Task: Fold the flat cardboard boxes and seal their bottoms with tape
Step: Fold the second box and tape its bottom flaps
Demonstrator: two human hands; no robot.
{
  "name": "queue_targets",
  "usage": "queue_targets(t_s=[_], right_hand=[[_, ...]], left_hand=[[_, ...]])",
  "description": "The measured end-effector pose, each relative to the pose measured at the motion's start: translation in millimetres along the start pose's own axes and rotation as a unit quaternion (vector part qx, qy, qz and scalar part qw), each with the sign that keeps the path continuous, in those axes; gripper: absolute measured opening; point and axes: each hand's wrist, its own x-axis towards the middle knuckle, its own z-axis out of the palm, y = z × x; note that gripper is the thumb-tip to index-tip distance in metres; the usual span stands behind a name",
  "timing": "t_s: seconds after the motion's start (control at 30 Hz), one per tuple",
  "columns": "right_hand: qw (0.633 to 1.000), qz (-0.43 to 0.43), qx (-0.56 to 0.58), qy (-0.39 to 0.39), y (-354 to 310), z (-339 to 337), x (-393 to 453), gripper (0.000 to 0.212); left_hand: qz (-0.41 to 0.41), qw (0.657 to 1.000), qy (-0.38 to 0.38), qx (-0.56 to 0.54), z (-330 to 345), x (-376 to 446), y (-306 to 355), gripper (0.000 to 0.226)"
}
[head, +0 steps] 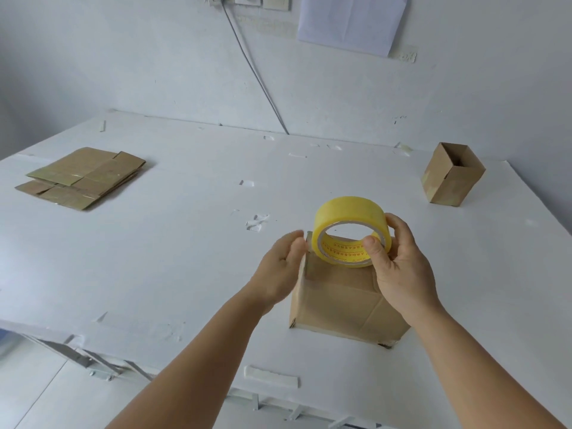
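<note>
While the right hand [399,267] pinches the tape roll [349,233] and the left hand [278,270], fingers straight, steadies the box [340,301], the grip could slip and skew the tape.

One head-worn wide-angle view looks forward and steeply down from above the near edge of the white counter [154,243], facing the white wall [123,57] behind it. Both forearms rise from the bottom edge, close to the lens; the counter's far corners lie well apart and bend with the wide lens.
</note>
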Motion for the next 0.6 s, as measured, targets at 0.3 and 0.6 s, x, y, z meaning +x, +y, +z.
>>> queue_targets(t_s=[0.3,0.6], right_hand=[[0.999,0.033,-0.013,-0.026,-11.4,3.7,-0.1,0.046],[0.988,0.062,0.13,-0.056,-11.8,-2.3,7.5,0.026]], left_hand=[[0.117,0.976,-0.098,0.152,12.4,11.9,-5.7,0.112],[0.075,0.984,-0.133,0.097,6.7,25.0,-0.3,0.089]])
